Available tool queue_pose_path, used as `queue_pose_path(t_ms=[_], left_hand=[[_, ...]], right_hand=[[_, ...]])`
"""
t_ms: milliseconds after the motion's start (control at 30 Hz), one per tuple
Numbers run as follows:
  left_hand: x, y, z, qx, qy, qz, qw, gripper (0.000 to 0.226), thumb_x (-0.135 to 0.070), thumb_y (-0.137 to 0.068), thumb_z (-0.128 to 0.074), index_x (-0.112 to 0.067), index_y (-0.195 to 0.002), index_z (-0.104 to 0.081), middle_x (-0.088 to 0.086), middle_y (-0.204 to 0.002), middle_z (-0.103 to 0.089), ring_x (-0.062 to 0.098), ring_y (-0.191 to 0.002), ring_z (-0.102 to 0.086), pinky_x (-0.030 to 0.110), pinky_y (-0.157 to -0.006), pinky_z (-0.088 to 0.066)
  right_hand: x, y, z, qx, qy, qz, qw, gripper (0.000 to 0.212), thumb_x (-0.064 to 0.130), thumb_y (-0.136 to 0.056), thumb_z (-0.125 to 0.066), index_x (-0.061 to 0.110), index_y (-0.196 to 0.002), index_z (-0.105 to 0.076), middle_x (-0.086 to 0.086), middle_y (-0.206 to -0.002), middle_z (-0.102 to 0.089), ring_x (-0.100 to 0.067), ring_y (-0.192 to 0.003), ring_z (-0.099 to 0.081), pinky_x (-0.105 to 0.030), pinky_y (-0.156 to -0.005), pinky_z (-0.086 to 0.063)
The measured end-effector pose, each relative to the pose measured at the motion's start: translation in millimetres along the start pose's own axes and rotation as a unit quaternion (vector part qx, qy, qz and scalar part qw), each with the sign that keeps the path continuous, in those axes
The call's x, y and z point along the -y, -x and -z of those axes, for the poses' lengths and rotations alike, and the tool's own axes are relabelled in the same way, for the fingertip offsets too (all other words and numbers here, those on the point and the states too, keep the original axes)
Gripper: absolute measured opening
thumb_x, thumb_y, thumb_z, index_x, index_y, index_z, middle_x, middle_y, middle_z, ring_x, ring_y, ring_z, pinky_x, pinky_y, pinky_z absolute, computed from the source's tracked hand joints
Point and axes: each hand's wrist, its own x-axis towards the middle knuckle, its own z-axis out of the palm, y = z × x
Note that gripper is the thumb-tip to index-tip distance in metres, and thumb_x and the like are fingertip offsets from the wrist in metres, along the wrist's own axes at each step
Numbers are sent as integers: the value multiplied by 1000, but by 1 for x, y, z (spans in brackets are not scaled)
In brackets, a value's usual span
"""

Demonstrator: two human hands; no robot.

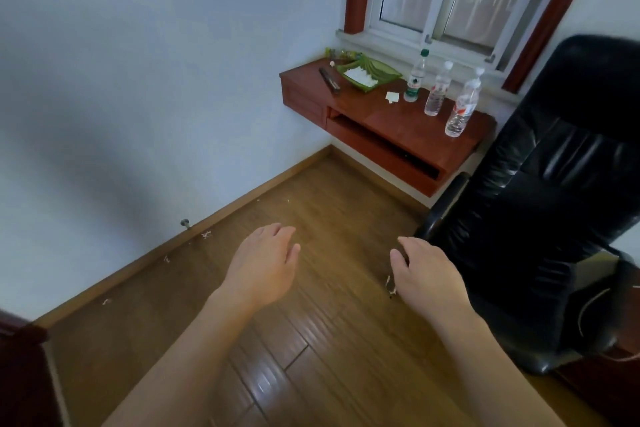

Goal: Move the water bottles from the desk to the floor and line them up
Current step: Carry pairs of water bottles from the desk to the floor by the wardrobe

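Three clear plastic water bottles stand upright on the red-brown wall-mounted desk (388,121) under the window. The green-capped, green-labelled bottle (415,78) is on the left, a white-capped bottle (438,90) stands in the middle, and a white-capped bottle with a red label (462,106) is nearest the desk's right end. My left hand (265,263) and my right hand (422,269) hover palm-down over the wooden floor (322,204), well short of the desk. Both hold nothing and their fingers are loosely apart.
A black leather office chair (540,191) stands right of the desk, close to my right hand. On the desk lie a green tray with white contents (369,74), a dark remote-like object (329,80) and a small white paper (393,97). Small debris lies along the baseboard (194,236).
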Motion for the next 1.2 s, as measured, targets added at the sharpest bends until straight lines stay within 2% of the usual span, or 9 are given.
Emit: queue_pose_path(t_ms=[267,633,800,1000,1200], left_hand=[[12,-127,-2,7,14,-15,1000,47,-44,-101,-34,-27,-145,-40,-4,-149,-43,15,-138,-35,36,-111,-30],[28,-353,-6,7,18,-97,995,45,-45,-100,-37,-32,-142,-44,-7,-145,-48,13,-133,-43,34,-108,-34],[1,-434,-9,29,22,-163,986,45,-42,-100,-37,-27,-142,-44,-5,-144,-48,14,-133,-42,34,-108,-36],[-53,-526,-26,35,29,-232,972,45,-39,-101,-34,-23,-141,-45,-2,-141,-51,15,-128,-46,33,-105,-41],[-129,-616,-48,28,27,-278,960,45,-38,-102,-34,-22,-142,-45,-2,-141,-51,15,-128,-45,30,-103,-37]], right_hand=[[3,-121,-8,23,14,-6,1000,51,45,-99,-32,20,-142,-44,2,-144,-47,-17,-130,-42,-35,-104,-36],[13,-290,-11,-8,7,-120,993,53,45,-99,-31,20,-146,-38,2,-149,-40,-17,-136,-35,-38,-110,-32],[-9,-347,-6,-25,1,-171,985,54,48,-98,-31,23,-145,-38,4,-148,-42,-17,-134,-36,-39,-108,-34],[-57,-414,1,-82,-6,-202,976,56,53,-94,-28,26,-140,-44,6,-139,-51,-16,-124,-46,-34,-99,-40],[-114,-487,30,-102,-23,-213,971,53,50,-96,-31,25,-141,-43,5,-139,-49,-16,-125,-45,-34,-101,-39]])
